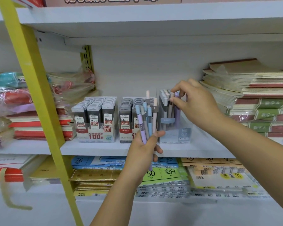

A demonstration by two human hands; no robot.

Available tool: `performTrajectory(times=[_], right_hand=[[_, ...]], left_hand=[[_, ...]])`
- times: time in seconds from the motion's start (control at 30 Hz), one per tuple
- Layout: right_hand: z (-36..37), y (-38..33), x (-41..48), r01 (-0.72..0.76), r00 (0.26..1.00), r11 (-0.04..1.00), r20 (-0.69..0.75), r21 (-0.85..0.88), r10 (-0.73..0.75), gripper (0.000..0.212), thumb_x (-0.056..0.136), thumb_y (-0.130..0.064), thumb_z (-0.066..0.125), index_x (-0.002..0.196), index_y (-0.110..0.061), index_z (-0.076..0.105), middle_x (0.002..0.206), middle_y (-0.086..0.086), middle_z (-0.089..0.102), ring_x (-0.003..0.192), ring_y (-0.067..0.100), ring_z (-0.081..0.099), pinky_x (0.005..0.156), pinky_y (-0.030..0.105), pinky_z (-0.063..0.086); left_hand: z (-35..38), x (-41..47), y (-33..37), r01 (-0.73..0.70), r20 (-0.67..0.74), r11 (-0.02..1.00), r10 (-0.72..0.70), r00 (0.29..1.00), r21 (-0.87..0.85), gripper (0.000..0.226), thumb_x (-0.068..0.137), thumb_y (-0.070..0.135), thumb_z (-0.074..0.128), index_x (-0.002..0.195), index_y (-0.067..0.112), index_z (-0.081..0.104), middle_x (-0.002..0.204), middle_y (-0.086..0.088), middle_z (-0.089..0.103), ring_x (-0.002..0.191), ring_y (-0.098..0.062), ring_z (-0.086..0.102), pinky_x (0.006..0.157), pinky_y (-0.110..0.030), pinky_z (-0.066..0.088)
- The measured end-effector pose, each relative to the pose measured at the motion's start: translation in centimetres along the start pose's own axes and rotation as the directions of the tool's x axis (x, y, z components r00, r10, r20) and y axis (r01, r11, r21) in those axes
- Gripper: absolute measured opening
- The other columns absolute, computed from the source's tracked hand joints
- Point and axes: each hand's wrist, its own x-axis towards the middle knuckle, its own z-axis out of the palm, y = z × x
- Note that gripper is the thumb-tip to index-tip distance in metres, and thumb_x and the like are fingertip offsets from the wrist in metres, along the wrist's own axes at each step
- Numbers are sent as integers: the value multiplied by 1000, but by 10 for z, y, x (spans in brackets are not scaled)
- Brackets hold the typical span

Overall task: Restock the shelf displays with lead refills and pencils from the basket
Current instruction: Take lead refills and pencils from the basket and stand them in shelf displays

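I'm midway through stocking pencils: my left hand [142, 150] grips a bundle of pencils [145, 118] before the shelf [96, 148], while my right fingers [178, 101] pinch one pencil [171, 106] standing in the display box [175, 132], which next, I judge, needs seating in a free slot.

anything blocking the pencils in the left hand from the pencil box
Nothing visible between them. The pencils sit just left of the box; only the right hand is at its top, pinching a pencil there.
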Motion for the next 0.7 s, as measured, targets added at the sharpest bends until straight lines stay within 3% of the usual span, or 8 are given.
performTrajectory(times=[0.13,0.27,0.37,0.43,0.5,0.57,0.7], right_hand=[[1,-2,2,0,1000,998,-16,-63,-1,12,89,-33,66,100,-28,65,92,-6,44,80,14,49,55,19,30],[9,-2,-1,-47,999,995,15,-88,48,12,91,-33,62,100,-28,68,91,-3,45,86,18,52,57,25,35],[10,-2,-5,-67,998,997,-6,-42,67,23,95,-29,57,114,-26,68,94,-4,43,85,13,47,61,26,35],[6,-5,-11,-71,995,996,-63,47,74,26,98,-26,52,120,-23,65,97,-8,47,84,11,48,65,22,36],[1,-13,-19,-86,991,960,-80,266,111,23,99,-25,50,117,-26,65,94,-14,61,85,8,59,72,25,47],[-2,-23,-26,-155,985,852,13,500,172,21,97,-27,54,116,-30,63,85,-15,70,82,3,66,73,27,53],[-1,-34,-33,-245,969,710,185,661,162,29,90,-19,65,119,-22,61,79,-6,74,72,10,70,61,26,53]], left_hand=[[-2,-2,4,21,10,1000,-21,1000,-13,24,100,37,56,91,50,73,106,-9,72,64,-18,52,52,-33,43],[-4,-4,6,2,41,998,1,999,-71,16,102,28,55,102,32,71,101,-4,75,61,-11,51,48,-23,42],[-5,-6,9,4,64,996,1,998,-84,15,102,24,54,111,18,65,103,1,77,58,-6,51,47,-21,40],[-6,-6,10,8,77,995,0,997,-99,17,102,22,54,115,12,62,104,3,77,56,-5,50,46,-20,40],[-6,-8,12,2,88,994,7,996,-107,15,102,21,54,113,13,61,99,1,77,56,-5,50,46,-20,40],[-5,-8,13,-1,101,995,11,995,-104,13,102,22,54,111,15,60,94,1,77,58,-6,50,47,-22,39],[-3,-9,12,-2,133,997,13,991,-82,13,102,23,55,112,17,60,92,0,76,60,-7,51,48,-22,39]])
